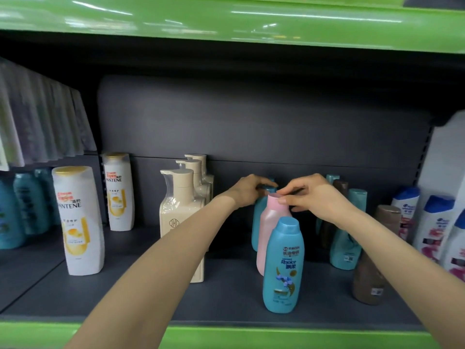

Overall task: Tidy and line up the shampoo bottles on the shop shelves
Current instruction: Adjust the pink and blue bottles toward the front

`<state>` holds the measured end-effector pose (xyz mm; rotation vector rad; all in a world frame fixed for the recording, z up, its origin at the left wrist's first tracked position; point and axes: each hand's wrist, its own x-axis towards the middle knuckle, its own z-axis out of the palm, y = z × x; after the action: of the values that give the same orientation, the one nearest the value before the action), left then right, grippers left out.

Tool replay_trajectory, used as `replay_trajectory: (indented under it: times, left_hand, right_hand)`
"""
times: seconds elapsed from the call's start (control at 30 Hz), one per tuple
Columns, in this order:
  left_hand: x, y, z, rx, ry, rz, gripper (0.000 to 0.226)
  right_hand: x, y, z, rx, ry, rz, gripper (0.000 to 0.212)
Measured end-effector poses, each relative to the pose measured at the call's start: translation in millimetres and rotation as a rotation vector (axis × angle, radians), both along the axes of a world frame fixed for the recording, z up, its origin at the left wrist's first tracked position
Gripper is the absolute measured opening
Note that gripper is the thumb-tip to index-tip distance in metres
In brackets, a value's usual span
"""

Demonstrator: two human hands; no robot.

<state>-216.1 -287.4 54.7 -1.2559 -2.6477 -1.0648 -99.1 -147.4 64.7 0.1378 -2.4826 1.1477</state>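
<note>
Dark grey back panel (251, 117), glossy green shelf edges (226, 21)

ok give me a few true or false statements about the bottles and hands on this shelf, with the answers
1. The right hand pinches the cap of the pink bottle. True.
2. The left hand holds a white Pantene bottle. False: it grips the top of a teal bottle behind the pink one.
3. The blue Rejoice bottle stands in front of the pink bottle. True.
4. The cream pump bottles lie on their sides. False: they stand upright in a row.
</note>
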Motion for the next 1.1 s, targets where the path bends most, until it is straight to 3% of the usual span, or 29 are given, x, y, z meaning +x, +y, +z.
replay_trajectory:
  times: [0.17, 0.33, 0.5, 0.73, 0.93, 1.1]
  left_hand:
    - [-4, 0, -3, 0.087, -0.064, 0.039, 0.034]
    - [-9, 5, 0, 0.120, -0.028, 0.119, 0.024]
    - [-12, 9, 2, 0.234, -0.205, 0.210, 0.018]
    - [-13, 12, 0, 0.276, -0.387, 0.233, 0.012]
    - [-6, 13, -3, 0.305, -0.413, 0.207, 0.019]
    - [-2, 16, -8, 0.400, -0.381, 0.157, 0.017]
  right_hand:
    - [3, 2, 0, -0.120, 0.006, 0.019, 0.009]
    - [-24, 16, -3, -0.226, 0.060, -0.141, 0.008]
    - [-68, 23, -5, -0.123, 0.101, -0.199, 0.010]
    - [-118, 26, -11, 0.141, 0.034, -0.157, 0.033]
    - [-123, 30, -18, 0.234, 0.132, -0.229, 0.016]
    - [-117, 28, -22, 0.119, 0.182, -0.219, 0.010]
